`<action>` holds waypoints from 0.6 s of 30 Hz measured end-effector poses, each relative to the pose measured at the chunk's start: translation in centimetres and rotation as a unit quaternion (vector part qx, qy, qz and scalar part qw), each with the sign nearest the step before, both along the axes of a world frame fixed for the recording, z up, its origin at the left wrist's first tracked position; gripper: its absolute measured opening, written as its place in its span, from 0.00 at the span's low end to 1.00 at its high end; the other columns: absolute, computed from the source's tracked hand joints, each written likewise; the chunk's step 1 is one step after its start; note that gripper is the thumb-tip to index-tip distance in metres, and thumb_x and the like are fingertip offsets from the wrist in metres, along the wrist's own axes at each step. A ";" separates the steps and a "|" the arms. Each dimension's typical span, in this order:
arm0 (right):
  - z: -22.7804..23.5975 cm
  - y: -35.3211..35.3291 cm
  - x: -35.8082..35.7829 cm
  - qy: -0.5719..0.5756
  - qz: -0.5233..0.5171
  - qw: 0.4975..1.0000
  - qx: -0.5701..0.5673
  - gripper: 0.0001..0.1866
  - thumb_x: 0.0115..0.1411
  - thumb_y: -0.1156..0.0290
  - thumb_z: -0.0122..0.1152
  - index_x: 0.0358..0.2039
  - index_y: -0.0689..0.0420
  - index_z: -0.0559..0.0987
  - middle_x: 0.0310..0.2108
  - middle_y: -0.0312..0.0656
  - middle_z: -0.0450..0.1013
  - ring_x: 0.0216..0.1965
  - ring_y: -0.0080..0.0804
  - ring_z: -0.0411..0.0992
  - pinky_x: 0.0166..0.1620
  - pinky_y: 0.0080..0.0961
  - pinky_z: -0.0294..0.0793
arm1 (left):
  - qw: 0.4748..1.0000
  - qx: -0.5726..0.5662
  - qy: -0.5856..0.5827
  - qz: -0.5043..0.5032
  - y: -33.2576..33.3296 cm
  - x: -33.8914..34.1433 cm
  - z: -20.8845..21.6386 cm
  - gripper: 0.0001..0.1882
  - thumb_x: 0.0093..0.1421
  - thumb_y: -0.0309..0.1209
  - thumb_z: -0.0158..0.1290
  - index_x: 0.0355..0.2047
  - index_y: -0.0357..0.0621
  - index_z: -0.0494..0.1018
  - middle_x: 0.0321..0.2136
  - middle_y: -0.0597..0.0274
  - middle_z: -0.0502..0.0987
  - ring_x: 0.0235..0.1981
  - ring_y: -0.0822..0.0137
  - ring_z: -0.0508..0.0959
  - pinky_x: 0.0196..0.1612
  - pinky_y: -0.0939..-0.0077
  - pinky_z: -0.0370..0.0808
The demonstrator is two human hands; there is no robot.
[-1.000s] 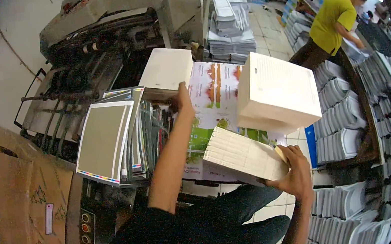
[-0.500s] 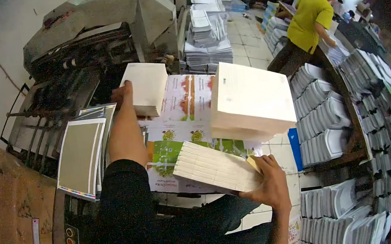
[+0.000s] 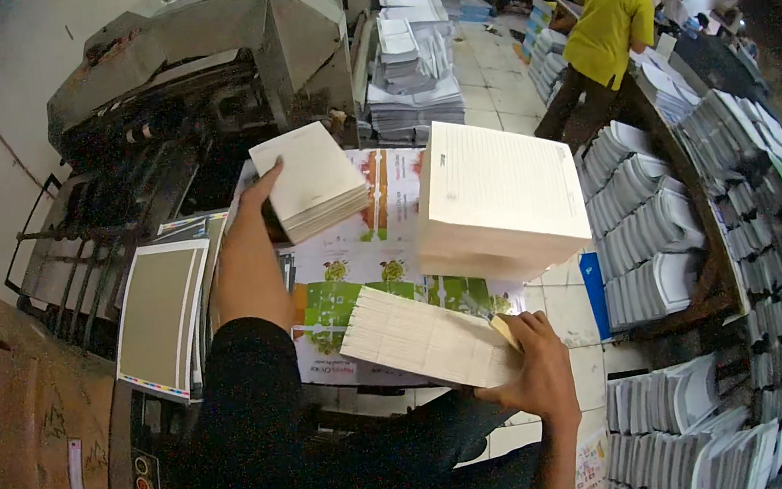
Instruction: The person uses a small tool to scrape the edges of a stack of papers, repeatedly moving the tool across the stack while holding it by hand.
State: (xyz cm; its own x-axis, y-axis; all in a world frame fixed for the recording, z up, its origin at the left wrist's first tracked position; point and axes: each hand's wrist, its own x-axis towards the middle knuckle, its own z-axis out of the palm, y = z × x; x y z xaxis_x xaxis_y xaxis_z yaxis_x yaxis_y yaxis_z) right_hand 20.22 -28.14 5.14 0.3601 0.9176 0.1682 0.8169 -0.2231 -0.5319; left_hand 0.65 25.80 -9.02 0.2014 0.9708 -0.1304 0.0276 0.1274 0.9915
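My left hand [image 3: 259,199] grips the left edge of a small stack of cream paper blocks [image 3: 312,177], its thumb on top and the other fingers hidden behind the stack. My right hand [image 3: 543,368] is closed round the near right end of a bundle of cream paper blocks [image 3: 420,339], which lies tilted with its ridged side up. Between that hand's thumb and fingers shows a small yellow tool [image 3: 503,331] with a thin dark tip; its exact kind is unclear. A taller stack of lined cream paper [image 3: 500,193] stands just beyond the right hand.
Printed colour sheets [image 3: 384,195] cover the worktop. A large grey machine [image 3: 202,60] stands at far left, with framed olive sheets [image 3: 164,314] nearer. Shelves of bundled paper [image 3: 641,227] line the right side. A person in a yellow shirt [image 3: 611,24] bends over the far right table.
My left hand has shifted the small stack to the right and turned it. The bundle in my right hand has moved slightly left. The person in yellow has leaned further left.
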 end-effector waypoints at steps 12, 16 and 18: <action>-0.6 -0.5 0.3 -0.010 -0.026 1.000 0.002 0.51 0.21 0.65 0.87 0.53 0.65 0.81 0.45 0.57 0.78 0.50 0.59 0.76 0.60 0.47 0.76 | 0.966 -0.210 -0.148 -0.005 -3.8 4.6 -1.8 0.50 0.47 0.51 0.74 0.67 0.43 0.70 0.62 0.46 0.74 0.62 0.46 0.72 0.63 0.46 0.65; -1.1 0.4 -0.1 -0.013 0.025 0.999 0.032 0.48 0.21 0.67 0.85 0.51 0.66 0.81 0.44 0.55 0.78 0.49 0.56 0.75 0.55 0.46 0.76 | 0.975 -0.148 -0.166 0.016 -2.9 4.0 -1.0 0.53 0.48 0.57 0.72 0.71 0.49 0.66 0.68 0.46 0.68 0.67 0.43 0.67 0.66 0.38 0.62; -1.9 0.7 0.2 -0.004 0.039 0.999 0.003 0.53 0.21 0.61 0.88 0.55 0.64 0.80 0.48 0.55 0.77 0.52 0.58 0.75 0.56 0.48 0.77 | 0.968 -0.113 -0.221 0.040 -2.9 4.7 -0.2 0.57 0.49 0.54 0.72 0.73 0.43 0.61 0.69 0.45 0.67 0.67 0.44 0.67 0.66 0.43 0.64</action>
State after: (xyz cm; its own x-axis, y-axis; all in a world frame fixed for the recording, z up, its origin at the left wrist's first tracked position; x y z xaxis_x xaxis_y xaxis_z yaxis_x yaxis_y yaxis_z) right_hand 20.39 -27.42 3.25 0.2869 0.9415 0.1767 0.8362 -0.1561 -0.5257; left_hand 5.34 22.89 -9.22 0.2111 0.9423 -0.2600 -0.4113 0.3269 0.8509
